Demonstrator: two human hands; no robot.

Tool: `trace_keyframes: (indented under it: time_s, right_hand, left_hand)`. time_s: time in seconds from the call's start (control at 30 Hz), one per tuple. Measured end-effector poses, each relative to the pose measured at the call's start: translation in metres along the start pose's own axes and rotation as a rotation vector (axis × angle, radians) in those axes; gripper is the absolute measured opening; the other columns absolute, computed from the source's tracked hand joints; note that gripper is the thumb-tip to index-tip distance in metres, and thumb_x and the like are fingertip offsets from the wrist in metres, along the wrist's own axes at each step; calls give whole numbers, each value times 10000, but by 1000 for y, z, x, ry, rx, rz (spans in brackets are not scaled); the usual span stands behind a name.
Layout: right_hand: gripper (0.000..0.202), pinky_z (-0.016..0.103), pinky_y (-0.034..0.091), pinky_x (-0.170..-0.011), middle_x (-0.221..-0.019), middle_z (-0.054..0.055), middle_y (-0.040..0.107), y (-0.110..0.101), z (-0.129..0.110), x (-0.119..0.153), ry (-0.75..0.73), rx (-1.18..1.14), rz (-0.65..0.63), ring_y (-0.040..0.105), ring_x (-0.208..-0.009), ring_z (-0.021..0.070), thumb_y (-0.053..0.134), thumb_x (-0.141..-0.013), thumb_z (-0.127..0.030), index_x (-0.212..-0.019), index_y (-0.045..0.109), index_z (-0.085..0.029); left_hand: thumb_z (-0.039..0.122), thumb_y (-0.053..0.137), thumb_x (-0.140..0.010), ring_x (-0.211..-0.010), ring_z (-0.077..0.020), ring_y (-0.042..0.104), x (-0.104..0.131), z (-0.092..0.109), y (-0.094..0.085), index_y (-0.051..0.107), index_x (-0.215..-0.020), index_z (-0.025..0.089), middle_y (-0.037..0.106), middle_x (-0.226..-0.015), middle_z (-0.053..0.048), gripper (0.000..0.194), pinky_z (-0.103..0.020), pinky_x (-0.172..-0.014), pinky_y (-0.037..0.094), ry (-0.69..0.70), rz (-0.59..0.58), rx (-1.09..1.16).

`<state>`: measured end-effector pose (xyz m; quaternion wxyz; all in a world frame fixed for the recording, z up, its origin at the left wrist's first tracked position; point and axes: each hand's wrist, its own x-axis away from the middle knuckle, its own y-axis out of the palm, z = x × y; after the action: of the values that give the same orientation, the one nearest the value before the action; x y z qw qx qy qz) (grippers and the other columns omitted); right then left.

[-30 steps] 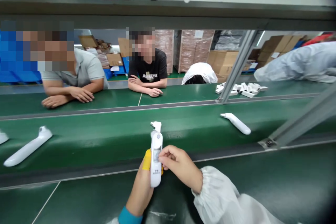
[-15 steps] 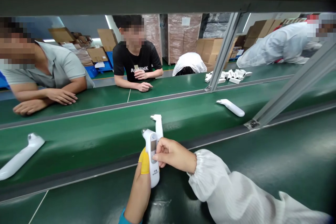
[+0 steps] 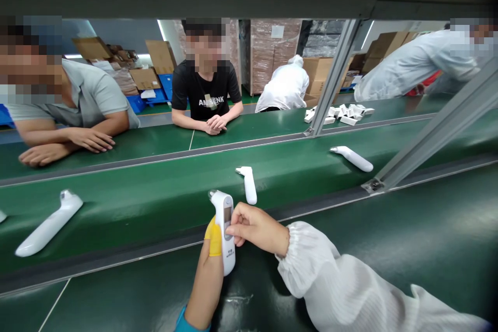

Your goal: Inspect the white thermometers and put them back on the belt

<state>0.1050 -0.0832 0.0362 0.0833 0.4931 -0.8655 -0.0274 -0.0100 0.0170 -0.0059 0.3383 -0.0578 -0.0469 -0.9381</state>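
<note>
My left hand (image 3: pixel 213 238), with yellow covers on its fingers, is closed around a white ear thermometer (image 3: pixel 229 254). The thermometer stands nearly upright, its probe tip at the top left and its small grey screen facing me. From the right, my right hand (image 3: pixel 251 225) reaches over with curled fingers. Its thumb touches the thermometer's front near the button, and the other fingers are bent at the device's right edge. Just beyond, another white thermometer (image 3: pixel 249 185) lies on the green conveyor belt (image 3: pixel 155 192).
More thermometers lie on the belt at left (image 3: pixel 50 225) and right (image 3: pixel 354 159). A slanted metal post (image 3: pixel 431 124) stands at right. Across the belt, two people lean on the far table near white boxes (image 3: pixel 348 113); two people in white are behind and at right.
The thermometers on the belt have moved right, and another one shows at the left edge. The person in black has joined both hands. The person in white behind has risen somewhat. My hands are nearly still.
</note>
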Motion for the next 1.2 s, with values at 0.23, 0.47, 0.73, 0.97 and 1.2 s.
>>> trace_keyframes:
  time_s: [0.23,0.47,0.73,0.97,1.2]
  right_hand:
    - [110,238,476,-642,-747,-20,594,3,-11,9,-194,315,37,590,-681,107,635,-814,-242,-785,553,-176]
    - [113,252,411,-660,-773,-6,540,20,-11,15,-348,826,162,538,-691,125,485,-795,-92,-742,472,-190]
    - [138,283,392,-648,-803,64,634,-14,-13,17,-233,1241,327,590,-704,173,417,-804,-118,-813,546,-165]
    - [188,275,341,-471,-901,62,750,41,45,31,-92,1502,-488,699,-738,228,602,-785,-285,-910,694,-179]
    - [184,228,390,-494,-886,29,763,35,52,18,-50,1454,-539,717,-758,206,635,-837,-384,-826,726,-224]
  left_hand:
    - [512,562,-858,-1273,-269,487,0,5,-1,551,-1284,261,572,-1343,-62,495,-354,-1023,417,43,57,-12]
    - [590,489,-864,-1351,-260,416,11,16,12,536,-1299,252,532,-1394,-77,553,-334,-1103,343,95,113,-147]
    - [554,278,-940,-1325,-252,433,-46,25,-39,337,-1437,271,460,-1444,-78,574,-392,-1106,332,147,285,-474]
    - [332,546,-787,-1236,-430,429,-142,26,-55,563,-1259,64,552,-1170,-242,543,-530,-1028,338,76,342,-950]
    - [500,489,-840,-1342,-439,290,-157,48,-118,499,-1330,123,387,-1446,-223,618,-577,-1080,213,52,628,-968]
